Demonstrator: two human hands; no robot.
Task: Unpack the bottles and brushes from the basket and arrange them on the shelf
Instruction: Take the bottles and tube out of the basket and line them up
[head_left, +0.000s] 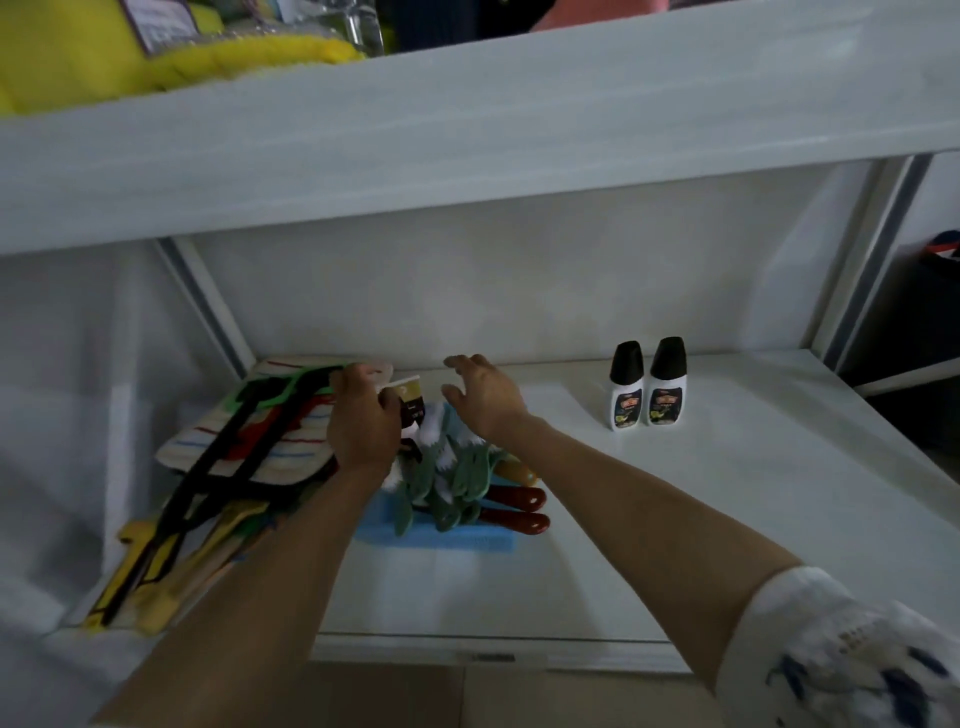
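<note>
Left hand: your left hand (363, 423) reaches into the lower shelf (727, 467) and curls its fingers around a small pack with a gold and black label (410, 402), held just above the brush pile.
Right hand: your right hand (485, 395) hovers beside the left one with fingers spread and relaxed, gripping nothing; it sits over the far end of the brushes.
Brushes: a heap of green-handled brushes (447, 478) with white bristles lies on a blue mat (441, 540) near the middle of the shelf, below both of your hands.
Red handles: two dark red handles (514, 512) stick out to the right from under the green brushes, and an orange one shows just behind them.
Bottles: two white bottles with black caps (647, 384) stand upright side by side, touching or nearly so, toward the right rear of the shelf, well apart from the brush pile.
Left stack: a striped cloth (249, 441) with black straps across it lies at the left rear, over yellow flat pieces (171, 582) that reach toward the front edge.
Upper shelf: a yellow fluffy item (104, 57) rests on the board above.
Sleeve: your right arm shows a white sleeve with a blue print (852, 654).
</note>
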